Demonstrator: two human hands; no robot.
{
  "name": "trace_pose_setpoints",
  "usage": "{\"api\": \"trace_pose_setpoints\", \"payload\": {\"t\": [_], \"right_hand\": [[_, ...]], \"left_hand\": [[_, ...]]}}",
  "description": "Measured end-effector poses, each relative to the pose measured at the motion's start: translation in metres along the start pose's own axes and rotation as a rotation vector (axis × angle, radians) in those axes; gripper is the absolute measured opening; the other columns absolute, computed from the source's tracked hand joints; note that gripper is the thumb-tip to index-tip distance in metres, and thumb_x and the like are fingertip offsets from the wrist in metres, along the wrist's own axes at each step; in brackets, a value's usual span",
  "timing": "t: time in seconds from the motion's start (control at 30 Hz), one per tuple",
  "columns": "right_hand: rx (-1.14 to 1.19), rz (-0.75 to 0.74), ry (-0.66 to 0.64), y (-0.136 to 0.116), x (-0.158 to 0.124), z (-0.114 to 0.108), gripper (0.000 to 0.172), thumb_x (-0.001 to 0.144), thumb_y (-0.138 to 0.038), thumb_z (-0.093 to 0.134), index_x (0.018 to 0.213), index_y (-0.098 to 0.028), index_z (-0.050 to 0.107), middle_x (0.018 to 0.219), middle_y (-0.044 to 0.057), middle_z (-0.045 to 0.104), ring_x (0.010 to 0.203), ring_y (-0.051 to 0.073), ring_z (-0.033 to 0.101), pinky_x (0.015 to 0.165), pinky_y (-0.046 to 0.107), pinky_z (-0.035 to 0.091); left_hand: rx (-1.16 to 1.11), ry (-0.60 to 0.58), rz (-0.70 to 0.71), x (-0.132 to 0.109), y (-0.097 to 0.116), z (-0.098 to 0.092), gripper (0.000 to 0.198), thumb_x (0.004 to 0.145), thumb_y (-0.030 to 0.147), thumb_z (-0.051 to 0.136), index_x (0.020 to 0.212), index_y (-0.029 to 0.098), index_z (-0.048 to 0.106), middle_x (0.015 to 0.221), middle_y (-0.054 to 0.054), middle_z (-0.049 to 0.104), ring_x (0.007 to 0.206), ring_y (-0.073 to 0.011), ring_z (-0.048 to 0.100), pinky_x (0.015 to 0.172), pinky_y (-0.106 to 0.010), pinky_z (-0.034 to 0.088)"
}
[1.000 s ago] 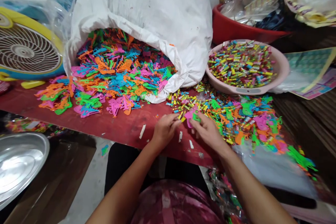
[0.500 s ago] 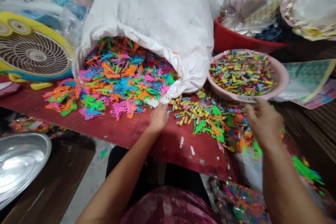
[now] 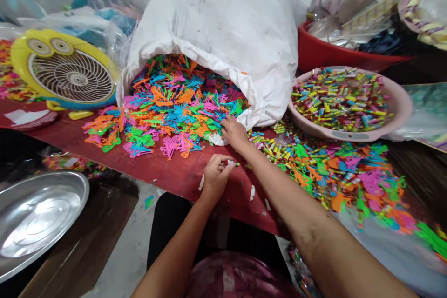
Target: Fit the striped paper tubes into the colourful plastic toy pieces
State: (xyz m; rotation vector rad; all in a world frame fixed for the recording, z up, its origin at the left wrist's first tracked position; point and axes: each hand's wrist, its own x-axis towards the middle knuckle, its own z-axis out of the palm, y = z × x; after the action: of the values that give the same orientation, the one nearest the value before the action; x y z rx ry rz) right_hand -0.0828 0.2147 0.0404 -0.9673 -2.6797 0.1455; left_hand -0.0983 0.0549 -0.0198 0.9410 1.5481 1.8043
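My left hand [image 3: 214, 179] is closed over the red table, with a small tube [image 3: 232, 162] pinched between thumb and fingers. The tube has a coloured label and sticks out to the right. My right hand [image 3: 234, 133] reaches across, past the left one, to the front edge of a heap of bright plastic pieces [image 3: 174, 111]. Its fingers are bent together among them; what they grip is hidden. The pieces are thin, some with lattice heads, in orange, pink, green and blue. They spill from the mouth of a big white sack [image 3: 223, 23].
A pink basin [image 3: 401, 107] full of small tubes stands right of the sack. Mixed tubes and plastic pieces [image 3: 335, 172] lie before it. A yellow fan [image 3: 75, 72] stands at left, above a metal basin [image 3: 82, 191]. A red tub [image 3: 324, 53] is behind.
My right hand has moved left from the pink basin's rim to the plastic heap. My left hand has left the sack's edge, drawn nearer, and now shows a tube in its fingers.
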Motion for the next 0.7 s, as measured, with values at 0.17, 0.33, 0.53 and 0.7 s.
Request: {"api": "trace_pose_setpoints", "payload": {"t": [0.17, 0.33, 0.53, 0.7], "right_hand": [[0.321, -0.014, 0.145, 0.023, -0.041, -0.008, 0.022, 0.084, -0.017, 0.053, 0.097, -0.017, 0.071, 0.094, 0.009, 0.068, 0.092, 0.021, 0.061, 0.085, 0.033, 0.047], [1.01, 0.332, 0.033, 0.034, -0.098, -0.024, 0.021, 0.078, -0.034, 0.063, 0.092, -0.018, 0.068, 0.063, -0.002, 0.063, 0.052, 0.013, 0.055, 0.052, 0.025, 0.048], [1.353, 0.458, -0.09, 0.021, -0.147, -0.034, 0.026, 0.072, -0.036, 0.074, 0.088, -0.016, 0.066, 0.069, -0.001, 0.066, 0.048, 0.008, 0.053, 0.048, 0.021, 0.044], [1.272, 0.313, -0.183, 0.017, -0.165, -0.043, 0.025, 0.086, -0.041, 0.065, 0.095, -0.018, 0.066, 0.063, -0.002, 0.061, 0.053, 0.01, 0.055, 0.054, 0.022, 0.044]], "left_hand": [[-0.246, 0.032, -0.096, 0.001, 0.0, 0.0, 0.021, 0.083, 0.028, 0.064, 0.1, 0.016, 0.06, 0.09, -0.005, 0.067, 0.081, -0.0124, 0.065, 0.076, -0.024, 0.049], [-0.311, 0.076, -0.165, 0.002, 0.003, 0.002, 0.038, 0.079, 0.032, 0.07, 0.111, 0.016, 0.058, 0.076, 0.002, 0.061, 0.066, -0.0085, 0.06, 0.065, -0.02, 0.048], [-0.35, 0.037, -0.232, 0.003, 0.006, 0.005, 0.044, 0.07, 0.035, 0.077, 0.104, 0.013, 0.06, 0.07, 0.003, 0.061, 0.059, -0.0085, 0.059, 0.061, -0.021, 0.048], [-0.342, -0.087, -0.301, 0.0, 0.015, 0.001, 0.036, 0.071, 0.036, 0.078, 0.093, 0.015, 0.06, 0.069, 0.004, 0.06, 0.055, -0.0072, 0.056, 0.056, -0.019, 0.044]]}}
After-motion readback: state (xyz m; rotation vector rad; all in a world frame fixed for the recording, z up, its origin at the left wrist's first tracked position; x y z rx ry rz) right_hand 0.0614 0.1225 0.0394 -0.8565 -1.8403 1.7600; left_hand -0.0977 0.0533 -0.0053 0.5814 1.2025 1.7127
